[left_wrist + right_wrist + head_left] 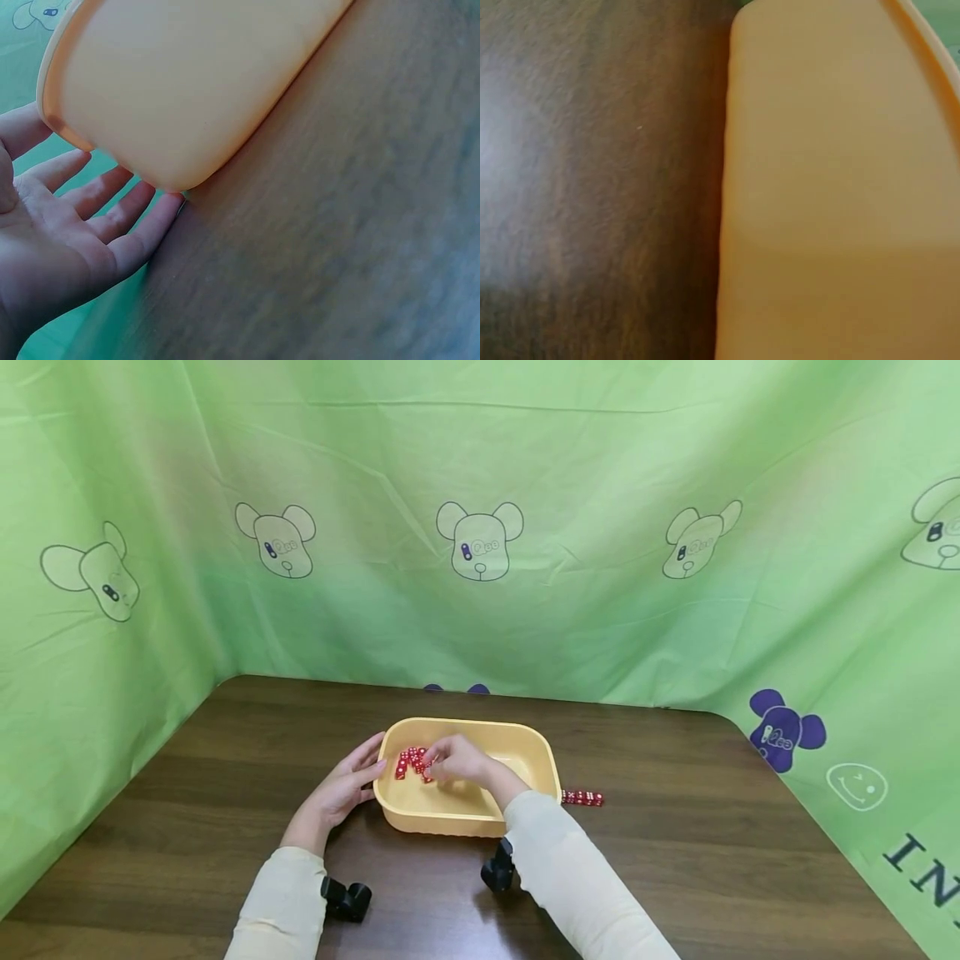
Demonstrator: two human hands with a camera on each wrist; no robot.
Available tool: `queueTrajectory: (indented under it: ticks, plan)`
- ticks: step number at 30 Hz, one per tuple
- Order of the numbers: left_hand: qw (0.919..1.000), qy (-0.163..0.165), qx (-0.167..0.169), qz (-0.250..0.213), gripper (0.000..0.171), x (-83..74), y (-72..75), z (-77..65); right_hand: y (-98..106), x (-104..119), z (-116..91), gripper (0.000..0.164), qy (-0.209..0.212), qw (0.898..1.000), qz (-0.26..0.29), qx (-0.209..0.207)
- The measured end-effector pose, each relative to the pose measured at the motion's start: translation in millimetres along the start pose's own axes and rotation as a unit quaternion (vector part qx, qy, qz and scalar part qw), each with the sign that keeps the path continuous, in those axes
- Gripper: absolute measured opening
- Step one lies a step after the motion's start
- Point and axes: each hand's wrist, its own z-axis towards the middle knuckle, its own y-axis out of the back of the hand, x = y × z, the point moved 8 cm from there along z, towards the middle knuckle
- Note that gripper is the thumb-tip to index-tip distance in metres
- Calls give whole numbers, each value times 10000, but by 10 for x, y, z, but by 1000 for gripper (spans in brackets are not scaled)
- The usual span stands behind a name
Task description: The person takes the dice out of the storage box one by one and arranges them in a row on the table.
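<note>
A yellow plastic basin stands on the table, with several red dice grouped toward its left end. My left hand is at the basin's left end, its spread fingertips against the outer wall in the left wrist view. My right hand reaches over the front rim into the basin, fingers bent down at the right side of the dice group. I cannot tell whether a die is between its fingertips. The right wrist view has only the basin's outer wall and the table, without the hand.
Outside the basin, a short row of red dice lies on the brown wooden table by its right end. A green printed curtain rises behind the table and along both sides. Each wrist carries a black camera.
</note>
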Motion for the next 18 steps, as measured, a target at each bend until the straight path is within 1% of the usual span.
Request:
queueTrajectory:
  ticks: [8, 18]
  plan:
    - [10000, 32, -51, 26, 54, -1, 9, -3, -19, -56, 4, 13, -95, 9989, -453, -109]
    - [10000, 10, -30, 23, 54, -5, 13, -4, -48, -65, 14, 10, -26, 9966, -810, -175]
